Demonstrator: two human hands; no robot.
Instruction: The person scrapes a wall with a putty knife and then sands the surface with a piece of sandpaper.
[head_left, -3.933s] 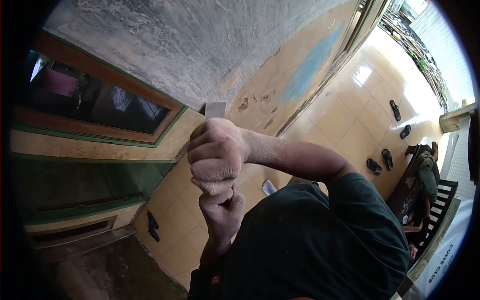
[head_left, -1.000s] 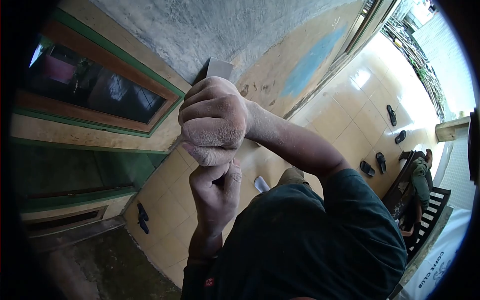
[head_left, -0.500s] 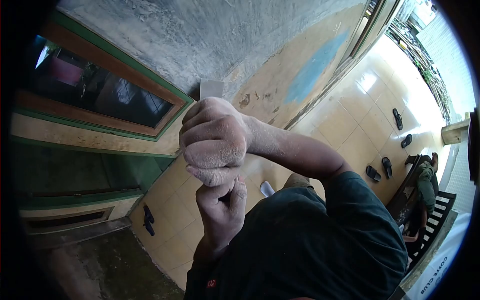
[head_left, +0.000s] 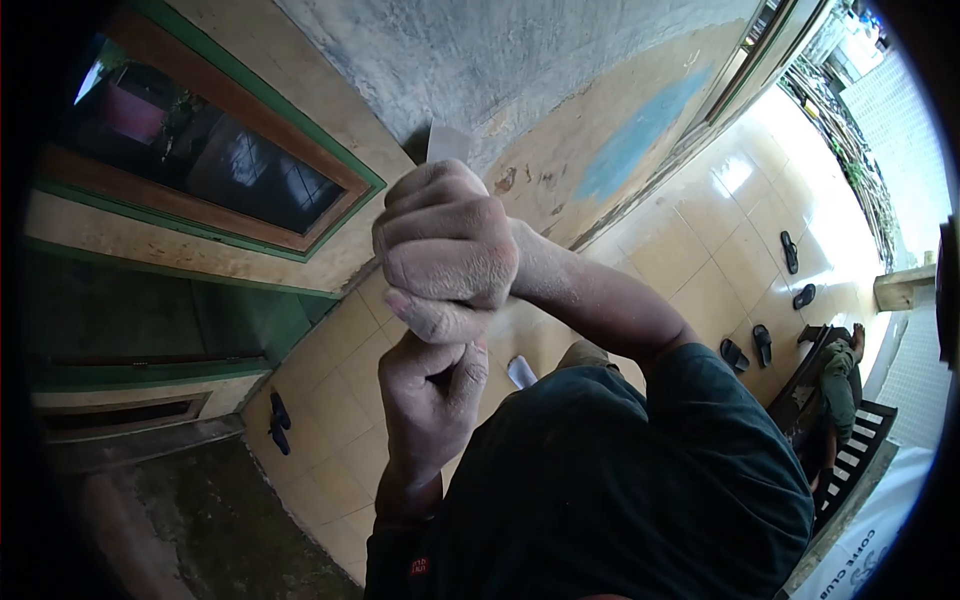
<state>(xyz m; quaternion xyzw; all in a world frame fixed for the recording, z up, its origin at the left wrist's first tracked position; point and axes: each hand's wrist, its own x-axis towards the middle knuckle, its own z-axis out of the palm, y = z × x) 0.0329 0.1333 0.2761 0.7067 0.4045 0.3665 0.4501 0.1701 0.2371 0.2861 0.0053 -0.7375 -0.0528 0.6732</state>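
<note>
My right hand (head_left: 450,245), coated in pale dust, is closed in a fist in front of the wall. Just beyond its knuckles a flat, light-grey scraper blade (head_left: 448,143) sticks out close to the wall; its handle is hidden in the fist. Directly under that fist, touching it, is my left hand (head_left: 430,385), with fingers curled and thumb pressed in. What lies inside the left hand's grip is hidden. The wall (head_left: 540,70) has a rough grey coating above, with bare tan and a blue patch (head_left: 640,135) lower down.
A green-and-brown framed window (head_left: 220,160) lies left. Tiled floor (head_left: 690,240) holds several dark sandals (head_left: 762,345) at right and a dark pair (head_left: 279,423) at left. Another person's leg (head_left: 840,385) rests on a dark bench (head_left: 865,435).
Both fists and the grey blade have shifted together; the right fist and blade moved up and to the right in the view. The camera view has also shifted slightly. Both hands stay closed.
</note>
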